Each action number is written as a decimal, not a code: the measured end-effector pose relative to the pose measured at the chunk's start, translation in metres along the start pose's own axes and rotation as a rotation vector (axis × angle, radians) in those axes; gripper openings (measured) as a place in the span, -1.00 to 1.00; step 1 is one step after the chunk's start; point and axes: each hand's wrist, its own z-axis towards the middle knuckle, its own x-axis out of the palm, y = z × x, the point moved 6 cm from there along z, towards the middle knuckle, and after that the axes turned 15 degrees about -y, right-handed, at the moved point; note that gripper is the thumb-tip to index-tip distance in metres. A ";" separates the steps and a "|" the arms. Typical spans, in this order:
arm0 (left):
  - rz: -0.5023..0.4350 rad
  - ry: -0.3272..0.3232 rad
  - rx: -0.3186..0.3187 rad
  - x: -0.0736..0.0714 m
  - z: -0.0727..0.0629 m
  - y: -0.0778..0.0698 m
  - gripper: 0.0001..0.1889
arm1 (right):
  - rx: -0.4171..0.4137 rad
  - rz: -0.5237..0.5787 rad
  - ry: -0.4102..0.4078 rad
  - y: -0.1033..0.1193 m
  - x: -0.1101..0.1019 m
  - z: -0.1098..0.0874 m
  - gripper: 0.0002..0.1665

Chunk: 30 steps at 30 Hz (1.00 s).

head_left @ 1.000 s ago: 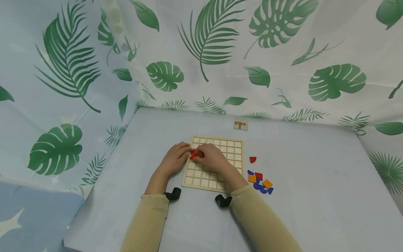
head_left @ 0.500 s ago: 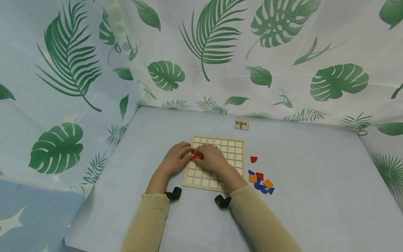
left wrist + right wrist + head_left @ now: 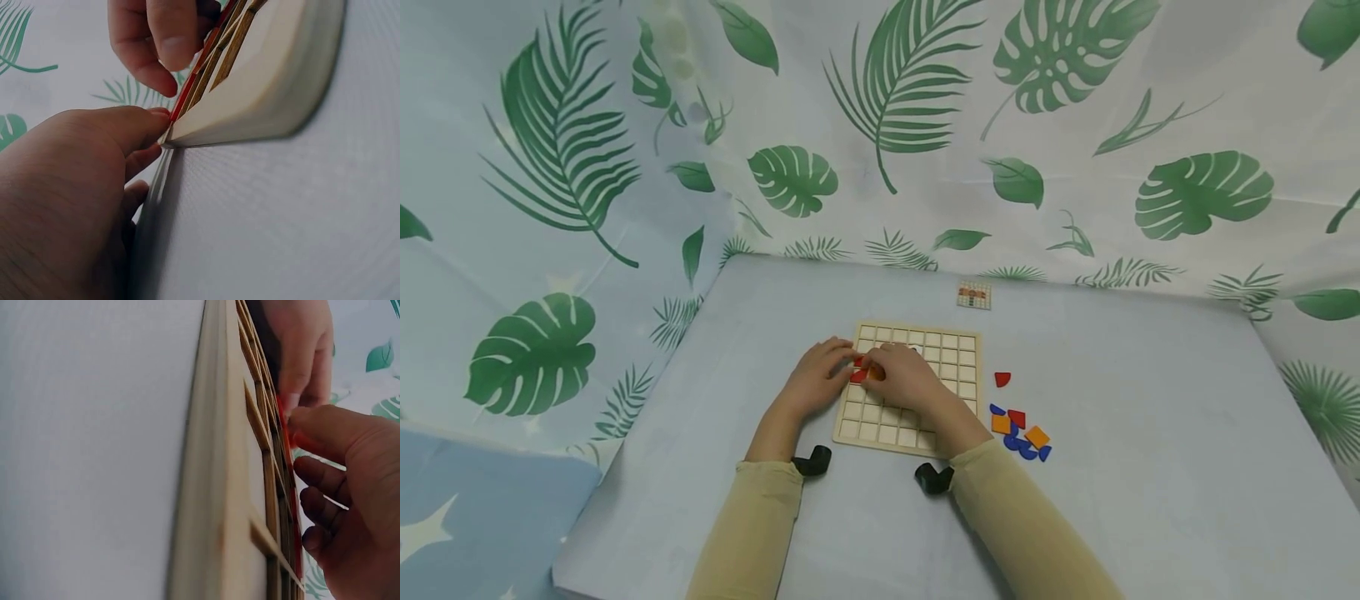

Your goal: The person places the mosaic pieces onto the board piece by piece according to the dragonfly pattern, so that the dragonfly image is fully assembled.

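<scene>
A pale wooden grid board lies on the table, with red pieces at its left side. My left hand lies along the board's left edge, fingers extended, its thumb tip right at the red in the left wrist view. From the right, my right hand reaches over the board. Its thumb and a bent finger pinch at a small flat red piece. An orange piece shows under that hand, which covers part of the grid. In the right wrist view the other right fingers curl loosely beside the board.
Right of the board lie loose flat pieces: a red quarter-round, orange squares, another red piece and several blue rounded ones. A small patterned card lies farther back. Leaf-printed cloth hangs behind the table.
The red piece under my right fingertips has shifted and turned slightly, and more orange shows beside it. Both hands stay in nearly the same place; the loose pieces have not moved.
</scene>
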 end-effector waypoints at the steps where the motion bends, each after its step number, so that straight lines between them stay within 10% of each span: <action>1: 0.005 0.000 0.000 0.000 0.000 0.000 -0.69 | 0.000 0.010 0.000 0.000 -0.002 0.000 -0.72; 13: 0.020 -0.004 -0.009 0.003 0.001 0.001 -0.68 | 0.076 0.154 -0.115 -0.031 -0.072 -0.017 -0.74; 30: 0.014 0.011 -0.048 0.002 -0.001 -0.001 -0.66 | 0.259 0.072 -0.152 -0.127 -0.138 -0.099 -0.73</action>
